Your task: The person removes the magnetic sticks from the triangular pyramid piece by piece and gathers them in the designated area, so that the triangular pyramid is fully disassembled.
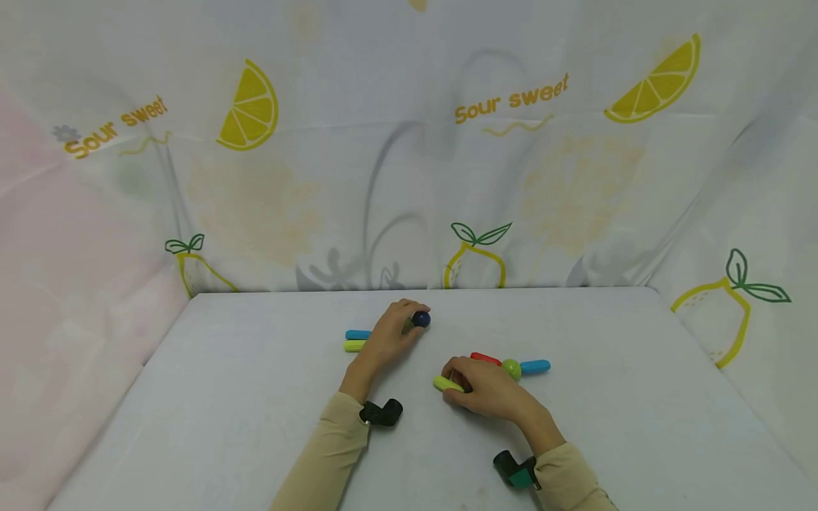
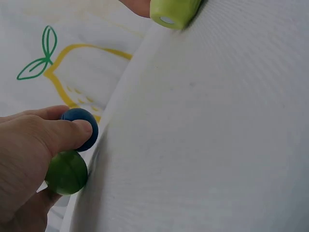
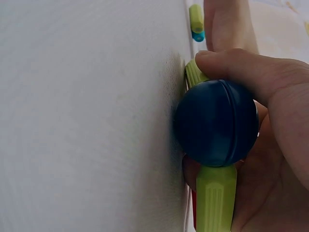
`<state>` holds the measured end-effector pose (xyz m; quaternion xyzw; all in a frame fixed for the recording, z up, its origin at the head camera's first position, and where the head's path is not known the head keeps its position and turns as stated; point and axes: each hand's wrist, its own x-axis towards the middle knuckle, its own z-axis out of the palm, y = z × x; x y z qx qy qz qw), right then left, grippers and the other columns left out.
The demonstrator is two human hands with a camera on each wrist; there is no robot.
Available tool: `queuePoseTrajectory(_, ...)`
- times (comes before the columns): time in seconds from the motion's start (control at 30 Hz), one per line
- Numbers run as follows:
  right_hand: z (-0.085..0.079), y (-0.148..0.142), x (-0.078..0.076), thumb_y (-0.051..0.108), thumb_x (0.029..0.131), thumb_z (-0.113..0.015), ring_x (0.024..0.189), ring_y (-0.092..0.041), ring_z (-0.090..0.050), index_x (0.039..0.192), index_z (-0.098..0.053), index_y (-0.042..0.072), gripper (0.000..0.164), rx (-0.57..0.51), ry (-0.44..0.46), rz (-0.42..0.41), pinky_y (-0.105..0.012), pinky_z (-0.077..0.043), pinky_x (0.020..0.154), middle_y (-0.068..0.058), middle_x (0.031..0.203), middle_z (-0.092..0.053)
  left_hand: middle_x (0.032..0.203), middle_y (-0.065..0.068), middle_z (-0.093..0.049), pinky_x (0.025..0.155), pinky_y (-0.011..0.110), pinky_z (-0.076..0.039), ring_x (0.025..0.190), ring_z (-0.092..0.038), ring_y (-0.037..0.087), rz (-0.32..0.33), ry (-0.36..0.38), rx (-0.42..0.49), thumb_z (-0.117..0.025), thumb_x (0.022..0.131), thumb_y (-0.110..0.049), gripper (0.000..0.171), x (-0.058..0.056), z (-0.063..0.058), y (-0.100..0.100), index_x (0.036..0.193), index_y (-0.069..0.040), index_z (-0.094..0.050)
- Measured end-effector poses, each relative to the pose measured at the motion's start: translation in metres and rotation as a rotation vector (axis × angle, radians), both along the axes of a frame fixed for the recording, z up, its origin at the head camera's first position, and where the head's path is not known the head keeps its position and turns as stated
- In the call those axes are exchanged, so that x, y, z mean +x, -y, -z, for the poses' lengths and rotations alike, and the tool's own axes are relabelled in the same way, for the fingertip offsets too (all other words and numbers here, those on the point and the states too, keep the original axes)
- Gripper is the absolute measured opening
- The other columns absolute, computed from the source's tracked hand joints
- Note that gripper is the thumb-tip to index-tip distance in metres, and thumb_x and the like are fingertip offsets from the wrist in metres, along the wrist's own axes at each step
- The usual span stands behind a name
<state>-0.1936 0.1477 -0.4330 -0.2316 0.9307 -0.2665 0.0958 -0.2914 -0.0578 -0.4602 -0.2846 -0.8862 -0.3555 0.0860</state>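
Observation:
At the back of the table, my left hand (image 1: 391, 335) pinches a dark blue ball (image 2: 89, 141), thumb across it in the left wrist view. A green ball (image 2: 67, 174) sits right beside it, at the fingers. My right hand (image 1: 491, 390) grips a yellow-green rod (image 1: 447, 384) by thumb and fingers. The right wrist view shows a larger blue ball (image 3: 217, 123) under that hand, with another yellow-green rod (image 3: 216, 200) extending from it. Just beyond the right hand lie a red rod (image 1: 486, 358), a green ball (image 1: 511, 368) and a blue rod (image 1: 535, 367) in a line.
Left of my left hand, a blue rod (image 1: 358, 334) and a yellow-green rod (image 1: 355, 345) lie side by side, partly hidden by the hand. The white table (image 1: 224, 397) ends at a printed cloth backdrop (image 1: 345, 213).

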Motion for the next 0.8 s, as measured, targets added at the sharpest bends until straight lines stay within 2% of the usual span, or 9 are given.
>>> queuePoseTrajectory(0.17, 0.000, 0.000, 0.001, 0.029, 0.087, -0.067, 0.071, -0.002, -0.048, 0.104, -0.061, 0.018, 0.021, -0.014, 0.003, 0.002, -0.019, -0.042, 0.063, 0.012, 0.079, -0.052, 0.122, 0.008, -0.059, 0.100, 0.040, -0.043, 0.117, -0.053, 0.025, 0.033, 0.040, 0.023, -0.066, 0.087, -0.004, 0.036, 0.000, 0.002, 0.001, 0.122, -0.009, -0.060)
queuePoseTrajectory(0.33, 0.001, -0.001, 0.000, 0.029, 0.087, -0.067, 0.072, -0.002, -0.048, 0.104, -0.060, 0.018, 0.021, -0.019, 0.005, 0.002, -0.020, -0.042, 0.064, 0.012, 0.079, -0.053, 0.123, 0.010, -0.057, 0.100, 0.042, -0.042, 0.117, -0.052, 0.026, 0.018, 0.068, 0.022, -0.064, 0.089, -0.006, 0.036, 0.001, 0.005, -0.001, 0.124, -0.010, -0.058)
queuePoseTrajectory(0.5, 0.001, -0.002, 0.000, 0.030, 0.087, -0.067, 0.072, -0.002, -0.048, 0.104, -0.060, 0.019, 0.022, -0.012, 0.011, 0.004, -0.019, -0.042, 0.064, 0.013, 0.080, -0.053, 0.126, 0.011, -0.054, 0.095, 0.049, -0.040, 0.115, -0.050, 0.029, -0.007, 0.085, -0.106, -0.060, 0.093, -0.017, 0.039, 0.000, 0.006, -0.006, 0.131, -0.014, -0.051)
queuePoseTrajectory(0.63, 0.001, -0.002, 0.000, 0.030, 0.087, -0.067, 0.072, -0.001, -0.049, 0.104, -0.060, 0.019, 0.022, -0.011, 0.010, -0.001, -0.019, -0.042, 0.065, 0.013, 0.080, -0.053, 0.129, 0.011, -0.051, 0.090, 0.048, -0.038, 0.115, -0.047, 0.030, -0.036, 0.085, -0.211, -0.062, 0.092, -0.027, 0.046, 0.002, 0.002, -0.007, 0.135, -0.018, -0.048)
queuePoseTrajectory(0.77, 0.000, -0.001, 0.000, 0.030, 0.088, -0.067, 0.072, -0.002, -0.048, 0.105, -0.060, 0.018, 0.022, -0.013, 0.013, -0.005, -0.020, -0.041, 0.064, 0.013, 0.080, -0.053, 0.128, 0.012, -0.049, 0.088, 0.047, -0.043, 0.111, -0.045, 0.030, -0.007, 0.077, -0.276, -0.063, 0.091, -0.027, 0.048, 0.004, -0.005, -0.004, 0.135, -0.017, -0.048)
queuePoseTrajectory(0.8, 0.000, -0.001, -0.001, 0.030, 0.088, -0.066, 0.072, -0.002, -0.049, 0.105, -0.060, 0.018, 0.022, -0.017, 0.014, -0.007, -0.020, -0.041, 0.064, 0.013, 0.080, -0.053, 0.125, 0.012, -0.050, 0.085, 0.045, -0.045, 0.109, -0.045, 0.029, 0.006, 0.050, -0.299, -0.063, 0.091, -0.027, 0.046, 0.005, -0.007, -0.002, 0.133, -0.016, -0.049)
